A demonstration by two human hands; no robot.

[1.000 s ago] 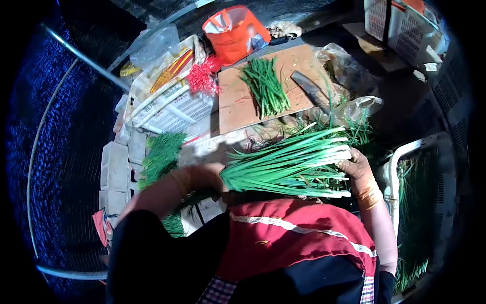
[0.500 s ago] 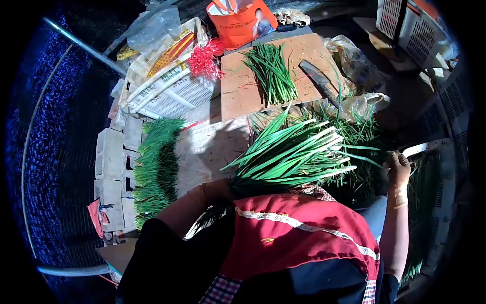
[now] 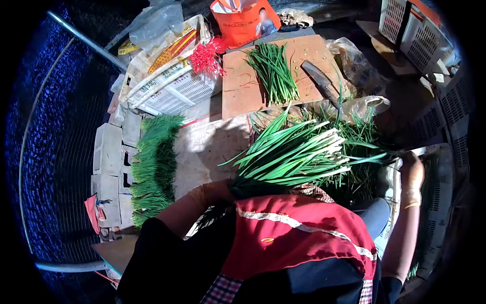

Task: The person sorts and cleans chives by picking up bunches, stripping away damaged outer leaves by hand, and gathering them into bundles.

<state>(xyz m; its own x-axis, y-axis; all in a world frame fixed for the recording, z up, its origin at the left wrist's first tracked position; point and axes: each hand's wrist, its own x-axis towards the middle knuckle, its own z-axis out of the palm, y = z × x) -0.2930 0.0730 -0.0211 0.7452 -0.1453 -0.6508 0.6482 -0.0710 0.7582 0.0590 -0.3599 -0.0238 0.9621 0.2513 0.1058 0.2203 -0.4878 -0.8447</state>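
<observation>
A large loose bunch of garlic chives [image 3: 298, 157] lies across in front of my apron, white stem ends towards the right. My left hand [image 3: 221, 189] is closed around its leafy end from below, the fingers mostly in shadow. My right hand [image 3: 412, 169] is at the rim of a white crate [image 3: 439, 149] on the right, its fingers dark and hidden from view. A few chive blades [image 3: 372, 158] stick out from the bunch towards it. Beyond, a smaller chive bunch [image 3: 275, 73] and a knife [image 3: 320, 80] lie on a brown board [image 3: 238, 93].
Upright chives [image 3: 154, 169] stand in a row on the left beside pale blocks [image 3: 107, 152]. A white basket [image 3: 177, 91] holds packaging, with red ties [image 3: 207, 57] at its corner. An orange bag [image 3: 245, 25] stands behind the board. Loose trimmings [image 3: 362, 134] and clear plastic [image 3: 359, 68] lie right.
My right hand has moved right and slightly down, away from the bunch to the crate rim. The left hand and the bunch stay nearly in place.
</observation>
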